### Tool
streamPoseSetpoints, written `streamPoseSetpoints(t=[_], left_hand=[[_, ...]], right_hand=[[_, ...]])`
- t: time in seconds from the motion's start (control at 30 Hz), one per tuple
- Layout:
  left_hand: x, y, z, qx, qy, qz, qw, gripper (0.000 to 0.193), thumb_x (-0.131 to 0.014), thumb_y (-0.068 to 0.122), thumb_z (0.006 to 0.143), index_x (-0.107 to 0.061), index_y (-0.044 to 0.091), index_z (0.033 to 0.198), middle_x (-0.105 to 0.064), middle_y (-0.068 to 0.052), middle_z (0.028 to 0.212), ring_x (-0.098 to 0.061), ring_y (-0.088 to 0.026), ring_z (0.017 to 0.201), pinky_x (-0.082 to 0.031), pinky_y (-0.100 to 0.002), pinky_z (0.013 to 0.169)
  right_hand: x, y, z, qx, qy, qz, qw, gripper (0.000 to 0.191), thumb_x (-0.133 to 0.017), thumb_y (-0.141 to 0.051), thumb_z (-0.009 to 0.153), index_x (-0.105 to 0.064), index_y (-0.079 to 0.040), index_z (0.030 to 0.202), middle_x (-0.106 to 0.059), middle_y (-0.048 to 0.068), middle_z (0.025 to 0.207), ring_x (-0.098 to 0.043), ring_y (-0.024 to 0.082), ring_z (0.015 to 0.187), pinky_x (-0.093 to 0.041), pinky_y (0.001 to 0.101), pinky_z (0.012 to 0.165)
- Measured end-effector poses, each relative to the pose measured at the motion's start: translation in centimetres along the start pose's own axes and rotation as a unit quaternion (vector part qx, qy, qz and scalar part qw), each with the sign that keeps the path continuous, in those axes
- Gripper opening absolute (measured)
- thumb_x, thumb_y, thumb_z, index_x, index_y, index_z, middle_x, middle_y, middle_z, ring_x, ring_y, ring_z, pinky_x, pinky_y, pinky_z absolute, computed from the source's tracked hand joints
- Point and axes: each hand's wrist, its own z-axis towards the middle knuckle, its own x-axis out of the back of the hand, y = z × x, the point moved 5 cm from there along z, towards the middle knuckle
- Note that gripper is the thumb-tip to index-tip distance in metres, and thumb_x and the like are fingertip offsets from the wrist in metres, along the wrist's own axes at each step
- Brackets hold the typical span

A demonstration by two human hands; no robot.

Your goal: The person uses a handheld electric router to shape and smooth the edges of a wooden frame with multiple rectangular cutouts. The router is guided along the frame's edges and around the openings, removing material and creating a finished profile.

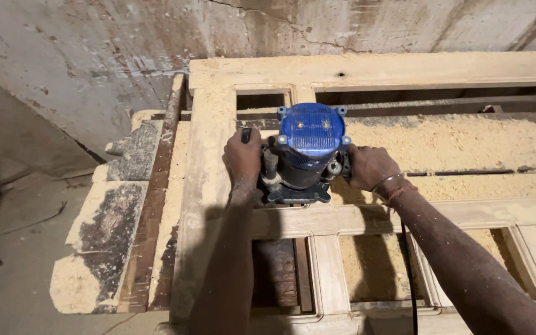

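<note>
Seen from the head camera looking down, a blue-capped power router (308, 152) stands upright at the centre of the frame, resting on a pale wooden panelled frame (209, 186) that fills the middle and right of the picture. The router sits directly between the person's two hands, which are apart, one on each side of the tool. The left hand (242, 158), just left of centre, is closed around a dark side handle, its forearm running down to the bottom edge of the frame. The right hand (370, 167), just right of centre, is wrapped around the handle on the opposite side; a metal bangle (387, 182) and a reddish thread circle that wrist, and the forearm runs to the lower right corner. A thin black cord (412, 285) drops along the lower right, beside the right forearm. Thick sawdust (454, 146) covers the surface in the upper right, behind the router, and shows through the open panels lower down. Dark, worn planks (116, 214) dusted with sawdust lie at the left of the frame. A stained, cracked concrete wall (94, 56) spans the top.
</note>
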Motion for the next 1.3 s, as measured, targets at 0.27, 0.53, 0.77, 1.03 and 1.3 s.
streamPoseSetpoints(t=[0.27, 0.53, 0.77, 1.03, 1.3], left_hand=[[0.2, 0.4, -0.3, 0.003, 0.011, -0.029, 1.000, 0.033, -0.067, 0.039, 0.087, -0.075, 0.007, 0.089, -0.076, -0.015, 0.084, -0.072, -0.037, 0.079, -0.052, -0.046, 0.074], [0.5, 1.1, -0.8, -0.054, 0.027, -0.096, 0.994, 0.030, -0.068, 0.029, 0.090, -0.071, -0.001, 0.087, -0.074, -0.020, 0.080, -0.072, -0.035, 0.075, -0.053, -0.043, 0.069], [0.9, 1.7, -1.1, -0.050, 0.021, -0.110, 0.992, 0.029, -0.068, 0.026, 0.090, -0.071, -0.003, 0.090, -0.073, -0.023, 0.082, -0.072, -0.038, 0.075, -0.053, -0.044, 0.069], [0.9, 1.5, -1.2, -0.048, 0.017, -0.091, 0.995, 0.029, -0.068, 0.027, 0.089, -0.072, -0.002, 0.090, -0.074, -0.022, 0.084, -0.073, -0.039, 0.079, -0.054, -0.044, 0.072], [0.7, 0.9, -1.3, -0.042, 0.010, -0.105, 0.994, 0.032, -0.067, 0.028, 0.091, -0.071, -0.004, 0.093, -0.073, -0.025, 0.087, -0.071, -0.043, 0.084, -0.054, -0.046, 0.075]], right_hand=[[-0.5, 0.3, -0.1, -0.011, -0.021, -0.032, 0.999, 0.049, -0.071, -0.024, 0.079, -0.057, -0.007, 0.123, -0.072, 0.016, 0.081, -0.073, 0.028, 0.068, -0.063, 0.0400, 0.066], [-0.5, 0.5, -0.6, -0.031, -0.057, -0.043, 0.997, 0.055, -0.071, -0.020, 0.081, -0.055, -0.007, 0.131, -0.071, 0.014, 0.080, -0.070, 0.024, 0.064, -0.063, 0.0368, 0.061], [-0.5, 0.3, -1.0, -0.034, -0.050, -0.032, 0.998, 0.065, -0.074, -0.020, 0.077, -0.051, -0.009, 0.137, -0.071, 0.014, 0.080, -0.071, 0.026, 0.067, -0.065, 0.0378, 0.065], [-0.6, 0.5, -0.9, 0.003, -0.011, -0.046, 0.999, 0.049, -0.078, -0.025, 0.077, -0.061, -0.004, 0.118, -0.070, 0.014, 0.077, -0.067, 0.024, 0.064, -0.062, 0.0368, 0.064], [-0.9, 0.4, -1.5, -0.035, -0.067, -0.054, 0.996, 0.044, -0.072, -0.029, 0.084, -0.061, -0.008, 0.122, -0.071, 0.012, 0.076, -0.068, 0.021, 0.061, -0.063, 0.0344, 0.060]])
